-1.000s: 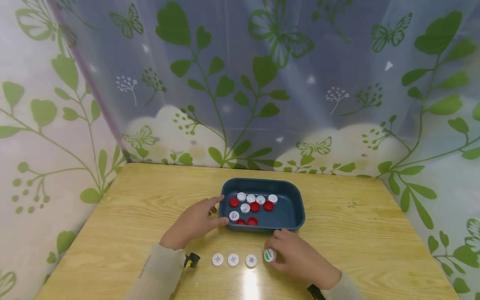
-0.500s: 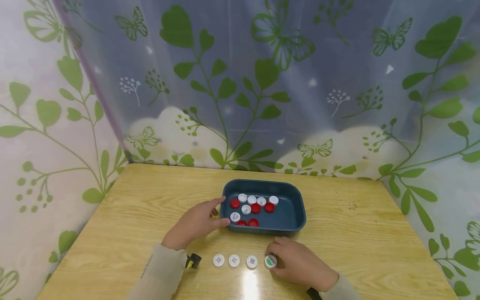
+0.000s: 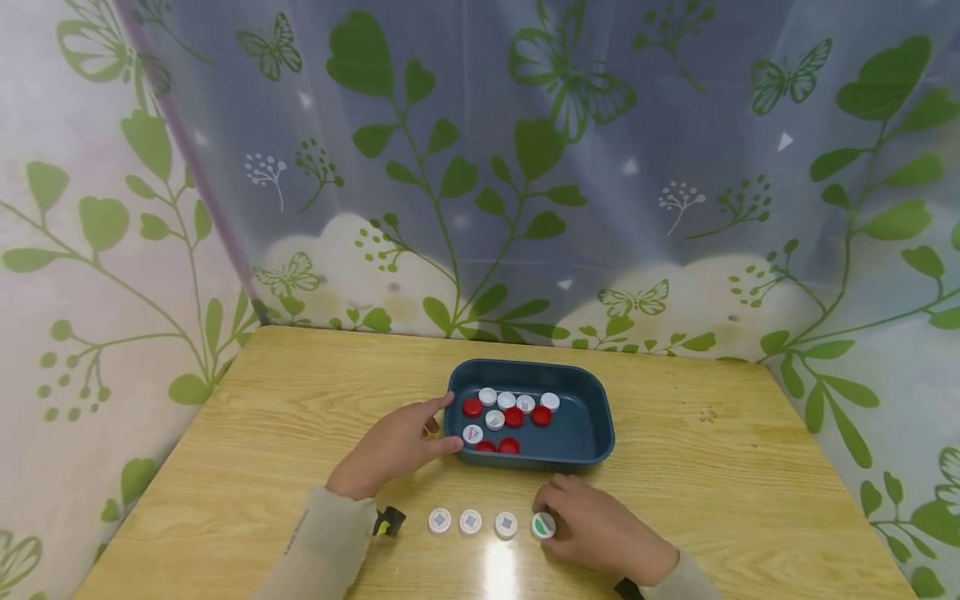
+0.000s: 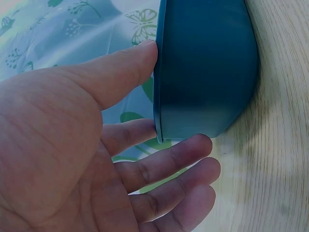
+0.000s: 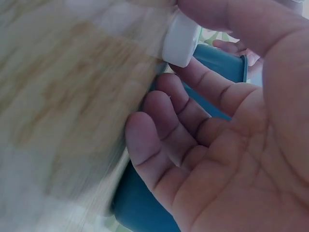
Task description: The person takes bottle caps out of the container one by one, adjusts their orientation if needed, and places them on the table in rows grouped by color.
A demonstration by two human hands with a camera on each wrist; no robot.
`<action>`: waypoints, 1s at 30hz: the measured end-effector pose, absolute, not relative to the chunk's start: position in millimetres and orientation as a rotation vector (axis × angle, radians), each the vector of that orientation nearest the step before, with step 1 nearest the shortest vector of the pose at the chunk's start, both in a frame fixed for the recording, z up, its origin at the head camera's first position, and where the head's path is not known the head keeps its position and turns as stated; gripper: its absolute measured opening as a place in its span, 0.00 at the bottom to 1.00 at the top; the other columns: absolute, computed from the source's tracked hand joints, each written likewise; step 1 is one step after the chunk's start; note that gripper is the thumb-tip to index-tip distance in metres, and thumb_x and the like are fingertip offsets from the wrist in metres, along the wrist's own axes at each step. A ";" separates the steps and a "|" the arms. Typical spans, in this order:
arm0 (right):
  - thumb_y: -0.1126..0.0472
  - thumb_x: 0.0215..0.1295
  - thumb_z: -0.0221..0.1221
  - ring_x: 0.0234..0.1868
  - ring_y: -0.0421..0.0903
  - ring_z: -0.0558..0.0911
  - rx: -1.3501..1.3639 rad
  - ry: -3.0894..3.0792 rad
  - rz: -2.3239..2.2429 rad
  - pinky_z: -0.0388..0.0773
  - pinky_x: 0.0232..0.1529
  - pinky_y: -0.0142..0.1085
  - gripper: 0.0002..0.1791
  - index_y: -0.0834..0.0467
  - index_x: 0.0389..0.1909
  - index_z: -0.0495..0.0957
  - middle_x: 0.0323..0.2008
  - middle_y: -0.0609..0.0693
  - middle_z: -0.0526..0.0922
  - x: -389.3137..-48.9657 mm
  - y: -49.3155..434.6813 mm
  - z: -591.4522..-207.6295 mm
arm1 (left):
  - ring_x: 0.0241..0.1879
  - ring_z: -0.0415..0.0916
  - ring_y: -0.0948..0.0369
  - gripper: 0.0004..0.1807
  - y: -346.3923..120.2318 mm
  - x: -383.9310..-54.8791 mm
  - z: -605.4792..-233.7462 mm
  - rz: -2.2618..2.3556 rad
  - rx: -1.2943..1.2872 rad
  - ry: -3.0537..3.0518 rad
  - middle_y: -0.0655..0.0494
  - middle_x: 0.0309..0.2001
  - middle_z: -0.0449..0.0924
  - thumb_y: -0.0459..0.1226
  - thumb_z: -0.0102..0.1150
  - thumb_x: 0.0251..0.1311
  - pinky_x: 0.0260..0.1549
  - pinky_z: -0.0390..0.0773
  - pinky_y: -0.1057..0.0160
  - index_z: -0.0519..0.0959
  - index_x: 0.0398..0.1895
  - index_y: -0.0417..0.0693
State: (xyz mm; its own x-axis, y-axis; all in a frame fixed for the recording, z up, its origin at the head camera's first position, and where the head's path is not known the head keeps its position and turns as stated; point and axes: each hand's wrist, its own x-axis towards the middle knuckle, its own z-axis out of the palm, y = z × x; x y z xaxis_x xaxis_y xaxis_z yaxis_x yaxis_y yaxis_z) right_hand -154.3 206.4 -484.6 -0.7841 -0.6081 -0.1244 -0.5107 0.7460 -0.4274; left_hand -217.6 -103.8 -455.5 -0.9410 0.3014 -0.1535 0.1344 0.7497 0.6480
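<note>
My right hand pinches a white bottle cap with a green mark, thumb on one side and forefinger on the other. In the right wrist view this white cap sits right at the table surface, its side showing. My left hand is at the left end of a dark blue tray. In the left wrist view the thumb tip and forefinger tip touch the tray's rim, and the other fingers stretch out loosely beside it. Several white caps and red caps lie in the tray.
Three white caps with grey marks lie in a row on the wooden table, left of the pinched cap. A patterned curtain hangs along the table's back edge and sides.
My right hand has moved slightly toward the table's near side, bringing the green-marked cap down level with the row. The left hand has stayed at the tray; the head view has shifted slightly.
</note>
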 end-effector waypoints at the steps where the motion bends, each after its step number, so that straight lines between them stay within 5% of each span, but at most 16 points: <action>1: 0.54 0.60 0.72 0.39 0.34 0.71 -0.883 2.690 -0.549 0.77 0.44 0.34 0.13 0.44 0.43 0.80 0.39 0.35 0.73 -154.5 206.8 -484.9 | 0.47 0.76 0.60 0.42 -103.8 -217.7 -455.4 0.971 0.342 2.702 0.57 0.50 0.82 0.57 0.68 0.64 0.43 0.78 0.56 0.67 0.78 0.58; 19: 0.51 0.60 0.72 0.39 0.35 0.71 -0.820 2.643 -0.514 0.77 0.44 0.35 0.15 0.43 0.45 0.80 0.40 0.35 0.74 -150.0 204.5 -476.9 | 0.44 0.75 0.60 0.42 -103.8 -216.4 -456.9 1.004 0.341 2.678 0.58 0.47 0.81 0.56 0.69 0.64 0.39 0.77 0.58 0.66 0.79 0.57; 26: 0.45 0.66 0.68 0.43 0.37 0.79 -0.888 2.635 -0.425 0.81 0.46 0.40 0.19 0.51 0.53 0.83 0.46 0.41 0.82 -155.6 204.4 -435.2 | 0.41 0.75 0.61 0.41 -102.3 -214.8 -454.7 0.991 0.388 2.690 0.59 0.44 0.80 0.55 0.68 0.64 0.36 0.76 0.58 0.67 0.78 0.55; 30: 0.50 0.70 0.66 0.40 0.38 0.80 -1.022 2.700 -0.428 0.80 0.43 0.38 0.13 0.51 0.49 0.84 0.43 0.41 0.84 -185.0 202.9 -400.9 | 0.38 0.75 0.60 0.41 -102.9 -215.8 -454.9 1.003 0.370 2.683 0.60 0.41 0.80 0.54 0.69 0.65 0.34 0.76 0.59 0.66 0.79 0.55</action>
State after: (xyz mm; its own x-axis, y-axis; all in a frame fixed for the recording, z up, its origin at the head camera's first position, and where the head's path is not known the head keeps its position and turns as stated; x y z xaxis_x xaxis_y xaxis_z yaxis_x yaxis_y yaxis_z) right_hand -185.0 202.9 -400.9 -0.7331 -0.6723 -0.1029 -0.6075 0.7152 -0.3455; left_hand -215.8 -102.9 -454.9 -0.9356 0.3216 -0.1458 0.1471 0.7304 0.6670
